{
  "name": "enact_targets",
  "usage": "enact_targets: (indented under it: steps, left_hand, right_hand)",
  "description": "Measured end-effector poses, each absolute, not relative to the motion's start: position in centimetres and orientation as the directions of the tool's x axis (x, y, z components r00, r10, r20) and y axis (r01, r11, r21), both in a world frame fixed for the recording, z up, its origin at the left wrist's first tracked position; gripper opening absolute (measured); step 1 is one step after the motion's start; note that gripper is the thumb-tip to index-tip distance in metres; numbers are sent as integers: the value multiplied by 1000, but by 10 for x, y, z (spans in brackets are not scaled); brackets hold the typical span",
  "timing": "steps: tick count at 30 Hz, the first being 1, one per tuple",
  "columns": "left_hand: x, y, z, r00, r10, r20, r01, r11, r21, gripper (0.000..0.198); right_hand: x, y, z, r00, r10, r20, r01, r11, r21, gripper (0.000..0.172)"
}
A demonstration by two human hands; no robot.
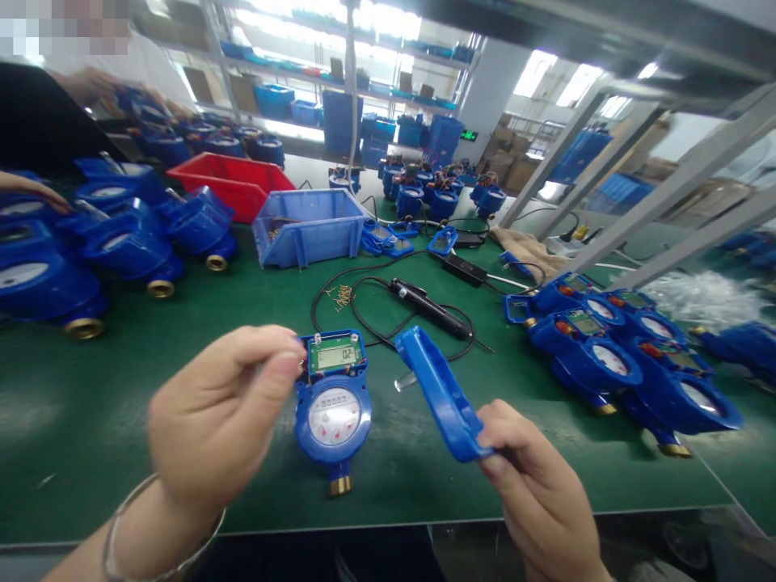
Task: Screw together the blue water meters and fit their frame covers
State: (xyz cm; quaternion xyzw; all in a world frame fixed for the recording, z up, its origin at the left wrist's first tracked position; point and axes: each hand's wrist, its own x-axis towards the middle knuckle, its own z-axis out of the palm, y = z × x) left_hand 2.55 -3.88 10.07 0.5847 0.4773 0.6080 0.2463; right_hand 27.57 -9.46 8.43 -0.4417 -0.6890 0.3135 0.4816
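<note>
A blue water meter [333, 440] lies on the green tabletop in front of me, its round dial facing up and its brass fitting toward me. Its upper housing is uncovered, showing a circuit board with a lit display [338, 356]. At the display's left edge, my left hand [221, 408] is closed in a pinch; whatever is between the fingertips is too small or hidden. My right hand [533, 477] grips the lower end of a blue plastic meter cover [440, 396], held tilted above the table to the right of the meter.
Behind the meter lie a black electric screwdriver [430, 309] with its cable and loose brass screws [343, 297]. A blue bin [312, 234] and a red bin [224, 182] stand farther back. More meters crowd the left [121, 242] and right [591, 356]. Another person's hand [36, 190] is at far left.
</note>
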Motion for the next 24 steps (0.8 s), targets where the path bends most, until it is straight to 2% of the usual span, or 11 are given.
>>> enact_targets:
  steps: [2, 4, 6, 8, 9, 11, 13, 14, 16, 19, 24]
  left_hand:
    - [30, -49, 90, -57, 964, 259, 4, -259, 966, 47]
    - [35, -57, 81, 203, 979, 24, -265, 31, 964, 69]
    - [38, -61, 76, 421, 903, -81, -439, 281, 853, 68]
    - [38, -63, 76, 536, 837, -109, -519, 428, 740, 52]
    - [36, -63, 77, 561, 820, -114, -538, 465, 703, 42]
    - [33, -64, 80, 554, 820, -141, -558, 492, 668, 29]
    - [30, -67, 82, 484, 849, -211, -557, 485, 675, 27]
    - [30, -70, 82, 434, 862, -261, -541, 481, 689, 27]
    - [32, -75, 82, 357, 868, -346, -502, 491, 712, 30]
    - [40, -81, 81, 344, 862, -372, -498, 503, 706, 32]
    - [44, -79, 83, 314, 868, -384, -538, 496, 682, 32]
  right_hand:
    - [267, -98, 76, -118, 965, 235, -62, 229, -972, 11]
    - [250, -101, 66, -203, 977, 66, -413, -24, -911, 13]
    - [231, -103, 56, -335, 941, -40, -601, -246, -761, 20]
    - [216, -105, 48, -443, 892, -89, -641, -384, -664, 29]
    - [212, -105, 45, -468, 877, -109, -621, -414, -666, 32]
    - [212, -105, 44, -392, 911, -132, -500, -331, -800, 29]
    - [218, -103, 45, -188, 982, 24, -185, -11, -983, 41]
    - [222, -101, 47, -125, 974, 187, 53, 194, -980, 57]
    - [225, -97, 52, -215, 841, 496, 453, 536, -712, 79]
    - [216, -91, 57, -467, 655, 593, 632, 717, -294, 65]
    - [200, -87, 55, -500, 602, 622, 659, 731, -178, 48]
